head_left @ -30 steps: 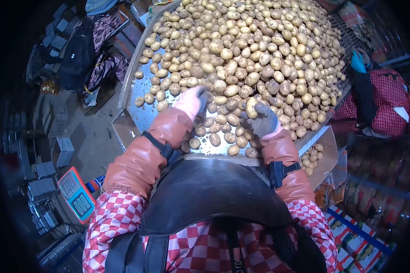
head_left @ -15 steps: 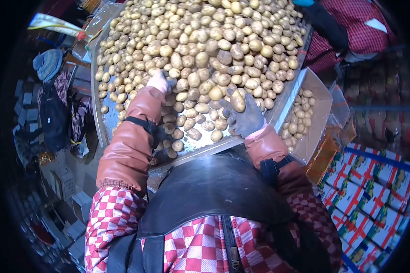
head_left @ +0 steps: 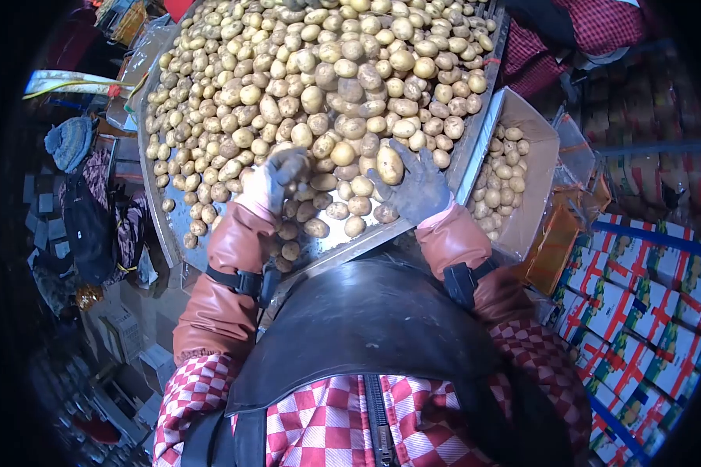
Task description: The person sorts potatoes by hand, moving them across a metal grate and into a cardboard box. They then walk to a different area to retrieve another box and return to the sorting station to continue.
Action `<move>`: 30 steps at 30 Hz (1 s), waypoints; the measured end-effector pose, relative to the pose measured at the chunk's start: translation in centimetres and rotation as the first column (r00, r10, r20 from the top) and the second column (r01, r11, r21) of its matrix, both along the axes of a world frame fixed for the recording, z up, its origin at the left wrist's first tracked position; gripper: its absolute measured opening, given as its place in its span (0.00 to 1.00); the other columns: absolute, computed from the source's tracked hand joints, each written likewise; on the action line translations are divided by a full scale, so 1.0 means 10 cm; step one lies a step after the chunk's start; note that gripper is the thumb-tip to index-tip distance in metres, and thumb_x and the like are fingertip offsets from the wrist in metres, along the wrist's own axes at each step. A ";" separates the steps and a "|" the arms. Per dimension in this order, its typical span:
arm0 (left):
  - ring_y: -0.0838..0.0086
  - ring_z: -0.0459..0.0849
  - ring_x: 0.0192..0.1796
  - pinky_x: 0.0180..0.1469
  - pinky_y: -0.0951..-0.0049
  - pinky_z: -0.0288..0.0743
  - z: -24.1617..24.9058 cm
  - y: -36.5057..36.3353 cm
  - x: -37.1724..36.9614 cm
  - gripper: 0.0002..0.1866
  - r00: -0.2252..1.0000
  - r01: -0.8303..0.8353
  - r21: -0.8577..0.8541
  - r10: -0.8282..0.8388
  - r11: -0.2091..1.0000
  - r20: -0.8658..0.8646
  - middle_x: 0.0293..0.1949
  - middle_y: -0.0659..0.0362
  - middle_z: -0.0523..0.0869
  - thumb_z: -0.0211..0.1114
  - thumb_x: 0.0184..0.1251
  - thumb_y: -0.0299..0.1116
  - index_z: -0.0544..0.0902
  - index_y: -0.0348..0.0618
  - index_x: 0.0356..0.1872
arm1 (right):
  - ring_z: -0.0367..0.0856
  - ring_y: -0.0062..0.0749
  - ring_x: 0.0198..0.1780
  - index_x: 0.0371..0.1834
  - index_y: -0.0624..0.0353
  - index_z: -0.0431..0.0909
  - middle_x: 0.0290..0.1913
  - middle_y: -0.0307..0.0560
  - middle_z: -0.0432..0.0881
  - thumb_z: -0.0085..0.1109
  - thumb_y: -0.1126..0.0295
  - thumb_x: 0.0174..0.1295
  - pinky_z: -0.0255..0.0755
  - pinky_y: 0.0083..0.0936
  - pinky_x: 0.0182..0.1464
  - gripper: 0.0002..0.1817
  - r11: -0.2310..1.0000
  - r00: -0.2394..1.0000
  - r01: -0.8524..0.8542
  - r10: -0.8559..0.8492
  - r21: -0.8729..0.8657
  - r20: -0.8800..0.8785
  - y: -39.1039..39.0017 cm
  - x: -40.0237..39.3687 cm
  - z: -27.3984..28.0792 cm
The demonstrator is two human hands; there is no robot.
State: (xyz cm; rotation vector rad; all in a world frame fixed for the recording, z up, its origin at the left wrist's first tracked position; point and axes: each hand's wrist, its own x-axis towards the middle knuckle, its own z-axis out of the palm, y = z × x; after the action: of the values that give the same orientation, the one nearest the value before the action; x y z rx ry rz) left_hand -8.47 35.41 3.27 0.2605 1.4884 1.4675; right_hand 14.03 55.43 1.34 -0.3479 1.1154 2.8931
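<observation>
Both hands wear grey gloves. A large oval potato [head_left: 389, 165] rests in my right hand [head_left: 420, 191], between the thumb and the fingers, over the near right edge of the pile. My left hand [head_left: 287, 170] is at the near side of the potato pile [head_left: 241, 117], its fingers curled inward. Whatever may be inside those fingers is hidden from view. Several loose potatoes [head_left: 336, 210] lie on the bare metal of the sorting table [head_left: 327, 243] between and below my hands.
To the right of the table stands a cardboard box [head_left: 539, 156] with potatoes [head_left: 505, 179] inside. Stacked printed cartons [head_left: 623, 311] are at the lower right. Another person's checked sleeve [head_left: 600, 27] shows at upper right, and a dark glove [head_left: 296, 3] at the top edge.
My left hand has drawn back toward me from deeper in the pile, and its fingers are curled. My right hand still has the potato, now turned more upward. The view has shifted slightly.
</observation>
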 end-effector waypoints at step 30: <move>0.64 0.85 0.47 0.47 0.71 0.80 0.28 0.29 0.86 0.35 0.738 0.378 -0.292 -0.476 0.879 -0.479 0.51 0.49 0.83 0.64 0.63 0.29 0.62 0.38 0.71 | 0.81 0.25 0.47 0.56 0.66 0.74 0.47 0.43 0.84 0.72 0.72 0.58 0.76 0.24 0.52 0.25 -0.251 0.911 -0.410 -0.071 0.877 0.406 -0.11 0.05 0.17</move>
State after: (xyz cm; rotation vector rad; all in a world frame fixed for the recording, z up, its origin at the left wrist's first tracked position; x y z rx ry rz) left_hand 0.13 38.33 6.11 0.9127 1.8328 0.9058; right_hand 14.55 54.33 3.00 -0.7852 -1.6403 2.5234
